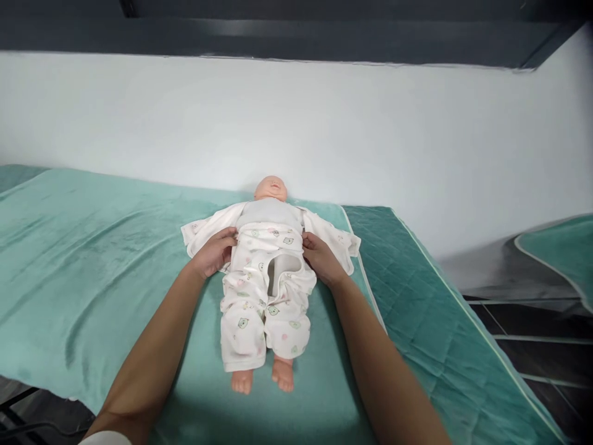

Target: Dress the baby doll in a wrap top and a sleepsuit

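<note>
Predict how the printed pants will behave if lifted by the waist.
The printed pants are likely floppy and apt to bunch, given their visible creases. Lifting may drag the doll too, since its feet poke out of the cuffs.

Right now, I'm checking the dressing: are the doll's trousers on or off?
On: the doll wears the trousers up over its belly, its feet showing below.

The left arm (157, 346) and right arm (380, 352) I see are bare, tapering smoothly to a bare left hand (214, 254) and right hand (323, 258). A plain white sleeve (106, 438), round-edged, just peeks out at the left arm's near end.
</note>
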`<state>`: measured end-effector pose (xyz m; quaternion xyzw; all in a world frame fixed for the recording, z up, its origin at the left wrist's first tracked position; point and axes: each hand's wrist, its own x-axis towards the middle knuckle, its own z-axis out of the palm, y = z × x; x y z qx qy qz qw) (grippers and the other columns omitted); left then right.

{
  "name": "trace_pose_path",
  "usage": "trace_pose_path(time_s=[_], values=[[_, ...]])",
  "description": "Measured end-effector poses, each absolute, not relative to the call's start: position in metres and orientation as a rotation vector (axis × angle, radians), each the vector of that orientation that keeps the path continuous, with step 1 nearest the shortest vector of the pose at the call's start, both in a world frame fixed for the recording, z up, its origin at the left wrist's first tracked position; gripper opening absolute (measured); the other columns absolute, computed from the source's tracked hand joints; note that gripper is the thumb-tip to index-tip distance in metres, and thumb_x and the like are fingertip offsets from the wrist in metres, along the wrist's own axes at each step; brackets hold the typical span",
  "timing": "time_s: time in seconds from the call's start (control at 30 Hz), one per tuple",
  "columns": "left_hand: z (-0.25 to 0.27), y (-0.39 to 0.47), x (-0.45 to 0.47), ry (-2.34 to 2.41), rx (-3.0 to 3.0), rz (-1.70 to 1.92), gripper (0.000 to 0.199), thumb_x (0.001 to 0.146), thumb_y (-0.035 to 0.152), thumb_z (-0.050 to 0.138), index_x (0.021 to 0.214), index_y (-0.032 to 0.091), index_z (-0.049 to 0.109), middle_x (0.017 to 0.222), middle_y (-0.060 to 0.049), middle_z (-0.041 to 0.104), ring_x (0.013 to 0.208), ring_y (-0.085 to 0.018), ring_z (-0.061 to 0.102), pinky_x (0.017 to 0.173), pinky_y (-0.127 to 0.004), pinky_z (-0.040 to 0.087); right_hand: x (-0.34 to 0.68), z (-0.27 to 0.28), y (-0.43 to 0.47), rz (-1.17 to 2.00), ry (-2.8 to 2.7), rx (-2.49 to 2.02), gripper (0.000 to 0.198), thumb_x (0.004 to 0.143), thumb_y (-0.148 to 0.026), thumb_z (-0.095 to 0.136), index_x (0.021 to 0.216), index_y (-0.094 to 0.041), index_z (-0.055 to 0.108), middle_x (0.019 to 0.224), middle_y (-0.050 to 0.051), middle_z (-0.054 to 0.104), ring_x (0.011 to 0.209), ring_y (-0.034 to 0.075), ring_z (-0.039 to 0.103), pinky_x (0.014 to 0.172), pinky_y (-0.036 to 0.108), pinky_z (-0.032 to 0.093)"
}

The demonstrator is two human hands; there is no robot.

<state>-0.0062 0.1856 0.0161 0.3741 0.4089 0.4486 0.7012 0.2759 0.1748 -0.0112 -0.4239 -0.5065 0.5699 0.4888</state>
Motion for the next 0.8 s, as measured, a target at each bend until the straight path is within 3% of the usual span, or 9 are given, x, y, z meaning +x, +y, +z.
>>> trace_pose_path(time_s=[0.17, 0.3, 0.4, 0.67, 0.8], values=[[0.022, 0.178, -0.009, 0.890, 0.819, 0.984, 0.030, 0.076, 0.026, 0.075, 0.102, 0.018, 0.064, 0.087, -0.001, 0.064, 0.070, -0.011, 0.061, 0.059, -0.021, 0.053, 0.275, -0.014, 0.167, 1.334, -1.247, -1.067, 0.022, 0.068, -0.020, 0.062, 0.090, -0.024, 0.059, 0.086, -0.002, 0.069, 0.078, 0.017, 0.060, 0.069, 0.029, 0.044], [0.014, 0.178, -0.008, 0.995, 0.825, 0.996, 0.030, 0.072, 0.017, 0.074, 0.099, 0.019, 0.063, 0.081, 0.000, 0.063, 0.065, -0.010, 0.060, 0.059, -0.022, 0.053, 0.274, -0.014, 0.164, 1.278, -1.279, -1.058, 0.025, 0.068, -0.018, 0.060, 0.093, -0.025, 0.059, 0.093, -0.001, 0.070, 0.088, 0.019, 0.063, 0.081, 0.033, 0.047], [0.013, 0.176, -0.009, 1.019, 0.865, 0.966, 0.024, 0.071, 0.018, 0.075, 0.092, 0.019, 0.064, 0.080, 0.000, 0.063, 0.066, -0.011, 0.060, 0.059, -0.022, 0.053, 0.275, -0.011, 0.163, 1.280, -1.308, -1.062, 0.024, 0.068, -0.018, 0.060, 0.092, -0.025, 0.059, 0.092, -0.001, 0.071, 0.089, 0.020, 0.063, 0.081, 0.033, 0.048], [0.025, 0.172, -0.014, 0.976, 0.964, 0.864, 0.029, 0.072, 0.024, 0.077, 0.099, 0.022, 0.066, 0.094, -0.001, 0.066, 0.078, -0.014, 0.062, 0.069, -0.024, 0.053, 0.278, -0.008, 0.162, 1.321, -1.231, -1.193, 0.025, 0.067, -0.021, 0.065, 0.089, -0.023, 0.055, 0.082, -0.003, 0.067, 0.072, 0.016, 0.059, 0.066, 0.029, 0.045], [0.025, 0.172, -0.010, 1.000, 0.981, 0.871, 0.029, 0.071, 0.026, 0.080, 0.096, 0.021, 0.066, 0.094, -0.001, 0.064, 0.077, -0.013, 0.060, 0.067, -0.023, 0.052, 0.275, -0.011, 0.165, 1.263, -1.318, -1.179, 0.019, 0.069, -0.025, 0.066, 0.087, -0.022, 0.058, 0.085, -0.002, 0.067, 0.078, 0.017, 0.059, 0.072, 0.030, 0.045]])
